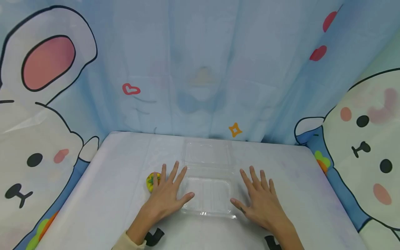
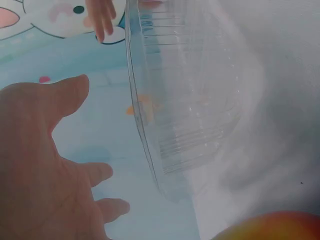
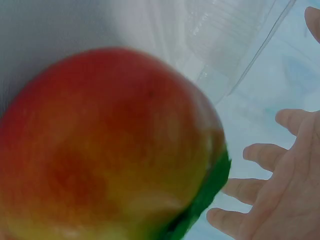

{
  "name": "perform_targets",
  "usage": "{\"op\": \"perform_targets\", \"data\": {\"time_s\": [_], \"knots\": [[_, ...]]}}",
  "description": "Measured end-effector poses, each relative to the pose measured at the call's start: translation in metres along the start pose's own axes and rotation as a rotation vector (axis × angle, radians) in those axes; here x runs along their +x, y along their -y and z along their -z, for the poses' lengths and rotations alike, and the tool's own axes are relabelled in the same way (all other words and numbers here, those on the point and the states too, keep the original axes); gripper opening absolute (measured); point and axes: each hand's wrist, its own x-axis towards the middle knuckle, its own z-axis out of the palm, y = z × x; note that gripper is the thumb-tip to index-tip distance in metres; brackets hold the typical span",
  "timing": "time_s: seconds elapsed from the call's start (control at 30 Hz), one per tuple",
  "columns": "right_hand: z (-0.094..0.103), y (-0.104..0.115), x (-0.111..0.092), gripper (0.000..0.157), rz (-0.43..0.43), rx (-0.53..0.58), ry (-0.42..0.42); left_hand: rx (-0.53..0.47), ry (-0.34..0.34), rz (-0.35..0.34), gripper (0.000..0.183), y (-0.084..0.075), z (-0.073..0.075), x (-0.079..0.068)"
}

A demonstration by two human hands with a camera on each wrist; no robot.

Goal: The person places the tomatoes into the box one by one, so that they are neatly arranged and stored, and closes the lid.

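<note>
A clear plastic clamshell box [image 1: 207, 196] lies on the white table, its lid [image 1: 207, 152] folded back away from me. My left hand [image 1: 168, 196], fingers spread, hovers by the box's left edge, the thumb overlapping it in the head view. Partly behind those fingers sits a small round yellow item with a green top [image 1: 150, 182]. To the box's right, my right hand [image 1: 262, 205] is also spread, holding nothing. A red-and-yellow round fruit with a green leaf [image 3: 110, 145] looms large in the right wrist view; a similar curved surface [image 2: 280, 227] shows in the left wrist view.
A white cloth covers the table [image 1: 312, 194]. Behind it hangs a blue curtain [image 1: 200, 69] with cartoon bears, which also wraps both sides. Black straps [image 1: 154, 236] show near both wrists.
</note>
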Motion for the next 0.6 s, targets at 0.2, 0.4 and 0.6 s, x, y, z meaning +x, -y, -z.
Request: {"op": "perform_targets", "data": {"time_s": [0.2,0.4,0.6], "knots": [[0.003,-0.004,0.0,0.102,-0.021,0.011,0.015,-0.019,-0.008,-0.01,0.089,-0.001,0.001,-0.001],[0.007,-0.008,-0.001,0.103,-0.038,-0.002,0.019,-0.113,0.008,-0.028,0.087,-0.001,0.001,-0.002],[0.008,-0.014,0.0,0.106,-0.065,-0.015,0.041,-0.182,0.045,-0.043,0.086,-0.001,0.001,-0.004]]}}
